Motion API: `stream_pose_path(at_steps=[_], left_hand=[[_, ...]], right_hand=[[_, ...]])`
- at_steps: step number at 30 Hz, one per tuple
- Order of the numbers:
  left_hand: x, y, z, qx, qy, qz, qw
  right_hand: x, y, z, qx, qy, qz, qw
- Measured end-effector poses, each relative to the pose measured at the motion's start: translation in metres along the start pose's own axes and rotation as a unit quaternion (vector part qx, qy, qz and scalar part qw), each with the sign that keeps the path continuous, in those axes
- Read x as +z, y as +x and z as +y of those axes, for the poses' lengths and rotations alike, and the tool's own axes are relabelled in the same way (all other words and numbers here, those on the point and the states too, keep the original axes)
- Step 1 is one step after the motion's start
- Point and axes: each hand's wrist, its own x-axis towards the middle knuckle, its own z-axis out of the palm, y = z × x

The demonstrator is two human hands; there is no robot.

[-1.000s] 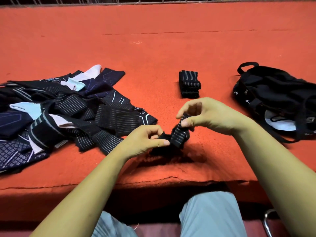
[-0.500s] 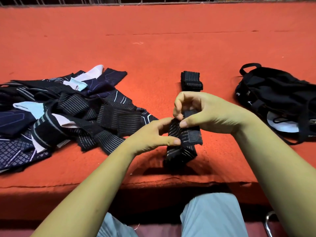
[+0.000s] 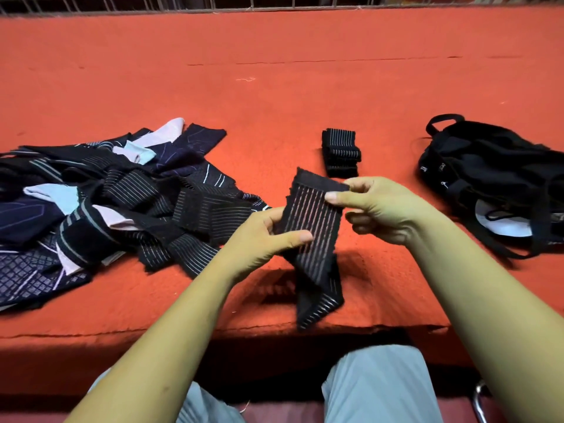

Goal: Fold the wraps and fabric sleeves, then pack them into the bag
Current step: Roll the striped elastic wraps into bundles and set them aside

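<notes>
Here, both hands hold 1 black striped wrap (image 3: 311,221) just above the near part of the red cloth surface (image 3: 274,87). The left hand (image 3: 268,236) pinches the wrap's left edge about halfway down, thumb laid across the front and fingers tucked behind. The right hand (image 3: 375,209) pinches the upper right corner between thumb and forefinger, its remaining fingers curled loosely beneath and clear of the fabric. Between the 2 grips the wrap is spread flat and tilted, a plain black band along its top; below the left hand its tail droops, twists and ends at the surface's front edge. Just beyond the right hand's fingertips a small stack of folded wraps (image 3: 340,152) lies on the surface. Out to the left of the left hand sprawls a loose heap of unfolded wraps and sleeves (image 3: 106,203), black striped, navy patterned and pale pieces tangled together. Well to the right of the right hand a black bag (image 3: 488,178) lies slumped, a carry loop at its far end and a white patch showing on its near side; whether its mouth is open cannot be told. Beneath the forearms are 2 grey-trousered knees (image 3: 375,383).
</notes>
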Motion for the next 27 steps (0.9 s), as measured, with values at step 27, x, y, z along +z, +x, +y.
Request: stream_pose_path(at_steps=[27], left_hand=[[0.016, -0.010, -0.070, -0.214, -0.269, 0.089, 0.935]], right_hand=[[0.015, 0.038, 0.005, -0.235, 0.152, 0.172, 0.945]])
